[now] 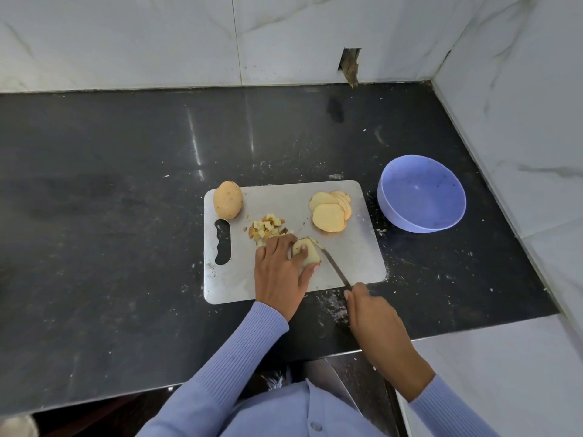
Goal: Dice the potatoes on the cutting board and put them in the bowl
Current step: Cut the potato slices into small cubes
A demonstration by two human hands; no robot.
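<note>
Left hand [279,269] curled over potato piece [307,253] at board [356,257] centre. Right hand [370,313] gripping knife [336,267], blade against the piece. Dice [268,230], slices [329,212], whole potato [227,199] on board. Bowl [391,203] just right of board.

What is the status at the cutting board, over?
Left hand holding the potato piece, right hand gripping the knife. Small diced pile on steel board. Purple plastic bowl empty, nothing blocking.
</note>
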